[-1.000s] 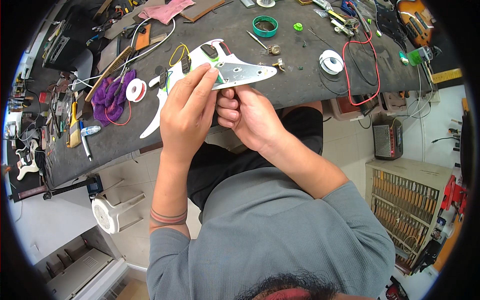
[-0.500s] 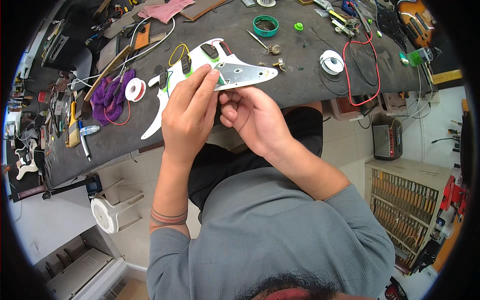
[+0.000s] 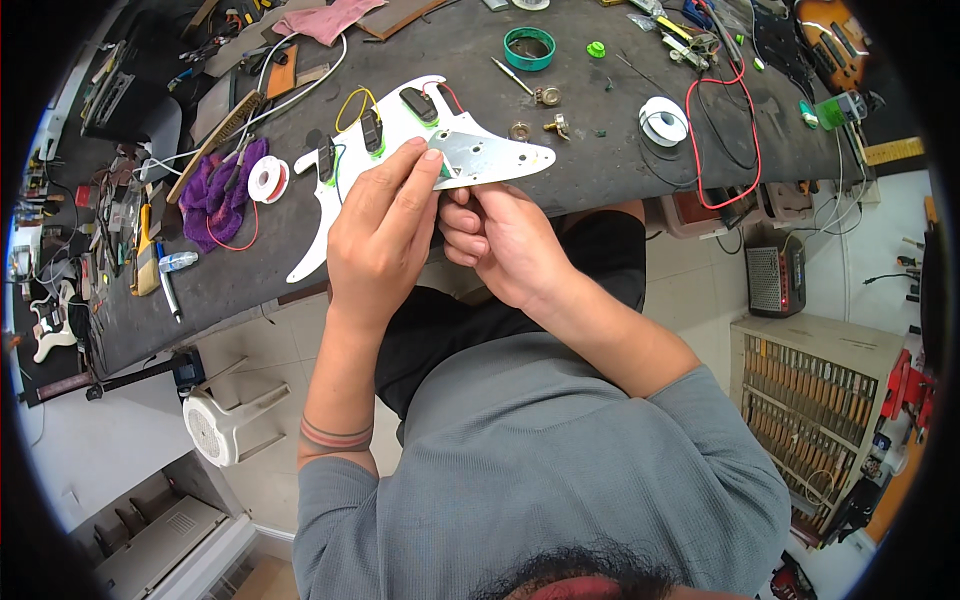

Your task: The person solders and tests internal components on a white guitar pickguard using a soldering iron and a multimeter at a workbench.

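Observation:
A white guitar pickguard (image 3: 318, 235) lies underside up along the bench's front edge. It carries several black pickups (image 3: 372, 131), yellow and red wires, and a shiny metal plate (image 3: 490, 150). My left hand (image 3: 375, 230) is closed on the pickguard's near edge, fingertips beside a small green-edged part (image 3: 446, 170) standing on the plate. My right hand (image 3: 510, 240) is curled below that edge, its thumb and forefinger partly hidden under the pickguard; what they pinch cannot be seen. Past the plate lie a potentiometer (image 3: 558, 126), another one (image 3: 547, 96) and a round metal part (image 3: 519, 131).
A spool with red wire (image 3: 267, 178) rests by a purple cloth (image 3: 215, 195) on the left. Farther off are a green tape ring (image 3: 529, 49) and a white wire spool (image 3: 663, 123), with red and black cables (image 3: 690, 150) on the right. Tools crowd the bench's left side.
The pickguard's right end has shifted slightly, uncovering more of the round metal part behind it. My right hand's fingers have curled differently under the edge; my left hand keeps nearly the same place.

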